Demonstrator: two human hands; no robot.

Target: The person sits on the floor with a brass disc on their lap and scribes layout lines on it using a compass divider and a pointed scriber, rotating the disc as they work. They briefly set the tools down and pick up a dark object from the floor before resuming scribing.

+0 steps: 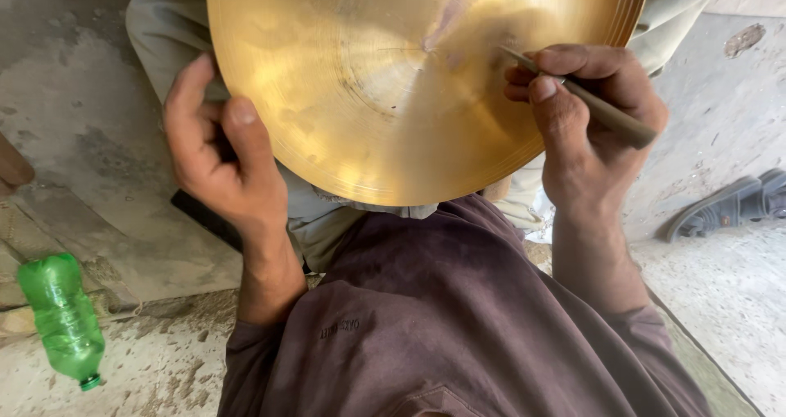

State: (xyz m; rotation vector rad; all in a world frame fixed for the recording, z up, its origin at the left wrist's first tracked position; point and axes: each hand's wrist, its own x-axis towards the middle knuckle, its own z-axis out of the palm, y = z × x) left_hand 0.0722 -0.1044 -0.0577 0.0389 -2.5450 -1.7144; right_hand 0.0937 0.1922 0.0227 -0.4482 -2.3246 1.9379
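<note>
1. Your left hand [217, 159] sits at the left rim of the brass disc [409, 81]. Thumb and curled fingers [244, 130] press against the edge and steady it; the fingers are bent in, gripping the rim rather than spread flat.
2. Your right hand [589, 130] is clenched around a thin metal tool [585, 101] held like a pen. Its tip touches the disc face right of centre; the brown handle end sticks out past your knuckles to the right.
3. The disc is large, round and golden, resting across your lap, face up and tilted toward you. Its top edge runs out of the picture. Concentric ridges at the rim, faint circular marks around the centre, dull smudges on the face.
4. Below the disc: your pale trousers [164, 24] and a dark maroon shirt [442, 319].
5. The surface is a bare concrete floor [90, 114], grey, stained, gritty, with loose dust and chips at lower left and right.
6. A green plastic bottle [61, 319] lies on its side on the floor at lower left, cap pointing down-right, well apart from your hands.
7. A grey sandal [725, 204] lies on the floor at the right edge.
8. A flat dark object [205, 216] lies on the floor just under your left wrist; cannot tell what it is.
</note>
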